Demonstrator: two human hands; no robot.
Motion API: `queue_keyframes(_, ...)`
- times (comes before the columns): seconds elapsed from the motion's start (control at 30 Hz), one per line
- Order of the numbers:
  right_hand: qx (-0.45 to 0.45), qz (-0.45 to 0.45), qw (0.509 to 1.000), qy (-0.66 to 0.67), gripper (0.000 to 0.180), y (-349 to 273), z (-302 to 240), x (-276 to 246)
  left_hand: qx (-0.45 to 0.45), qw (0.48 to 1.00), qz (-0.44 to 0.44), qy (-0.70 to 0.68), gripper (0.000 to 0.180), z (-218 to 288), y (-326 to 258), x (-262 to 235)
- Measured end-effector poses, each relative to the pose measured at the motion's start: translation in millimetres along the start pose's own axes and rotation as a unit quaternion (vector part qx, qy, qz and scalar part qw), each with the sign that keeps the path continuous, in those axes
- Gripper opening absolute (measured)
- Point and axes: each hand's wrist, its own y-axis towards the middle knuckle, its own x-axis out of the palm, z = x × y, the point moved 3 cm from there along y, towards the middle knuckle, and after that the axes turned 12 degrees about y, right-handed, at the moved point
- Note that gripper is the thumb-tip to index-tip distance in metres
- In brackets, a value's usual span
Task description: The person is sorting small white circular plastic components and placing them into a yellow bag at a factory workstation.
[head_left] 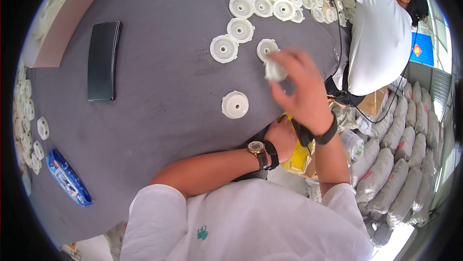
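Looking light, stiff and perhaps slippery, the white plastic wheel is pinched between thumb and fingers of the right hand over the grey table; its rim is best grasped. Whether anything is gripped by the left hand cannot be told.

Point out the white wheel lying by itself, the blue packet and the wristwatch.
White wheel (235, 103): head view, on its round middle.
Blue packet (69, 178): head view, on the middle of its wrapper.
Wristwatch (256, 147): head view, on its dial.
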Motion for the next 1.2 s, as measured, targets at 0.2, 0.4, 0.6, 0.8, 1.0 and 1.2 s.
queue_keyframes(0.2,-0.037,-0.056,0.997,-0.026,0.048,50,19,16,0.005,0.996,-0.089,-0.024,0.022,-10,2,-33)
queue_keyframes(0.4,-0.153,-0.054,0.986,-0.033,0.048,94,-2,29,0.023,0.996,-0.085,-0.025,0.022,-13,3,-39)
queue_keyframes(0.6,-0.089,-0.029,0.995,-0.042,0.045,87,-13,20,0.015,0.997,-0.081,-0.015,0.020,-12,2,-40)
queue_keyframes(0.8,-0.102,-0.084,0.991,0.001,0.039,78,-34,66,-0.001,0.974,-0.168,-0.149,0.014,-13,4,-32)
queue_keyframes(1.0,-0.110,0.039,0.993,-0.002,0.041,118,-10,20,0.048,0.994,-0.096,-0.027,0.016,-12,1,-37)
queue_keyframes(1.2,-0.079,-0.022,0.991,-0.109,0.043,142,-2,38,0.011,0.997,-0.068,-0.040,0.019,-13,3,-35)
